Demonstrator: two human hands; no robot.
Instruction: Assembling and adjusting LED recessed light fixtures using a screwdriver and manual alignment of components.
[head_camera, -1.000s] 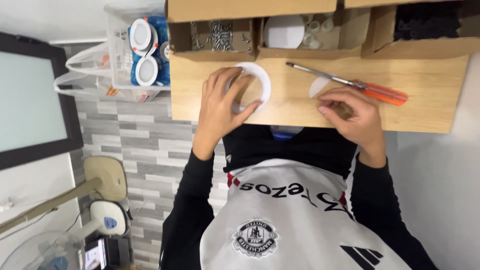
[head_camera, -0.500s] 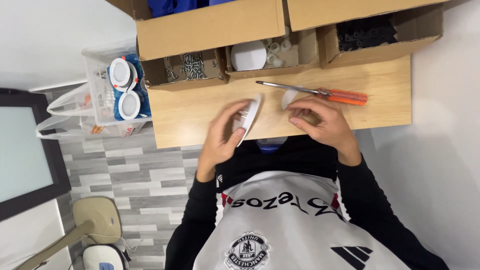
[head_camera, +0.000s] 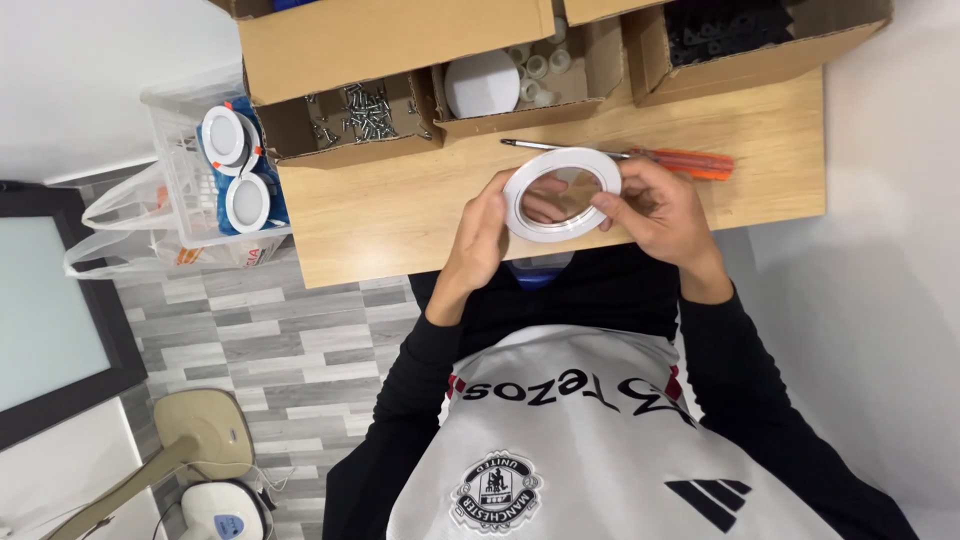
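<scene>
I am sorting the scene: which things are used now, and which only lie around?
In use: white plastic ring, held by left hand and right hand.

Lying about: orange-handled screwdriver, cardboard box of screws, white round disc, clear plastic crate.

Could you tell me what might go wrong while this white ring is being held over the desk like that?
Both hands, left hand and right hand, pinch the white ring only by its thin rim, so it might slip. The orange-handled screwdriver lies just behind the right hand and could be knocked. The open box of screws could spill if nudged.
</scene>
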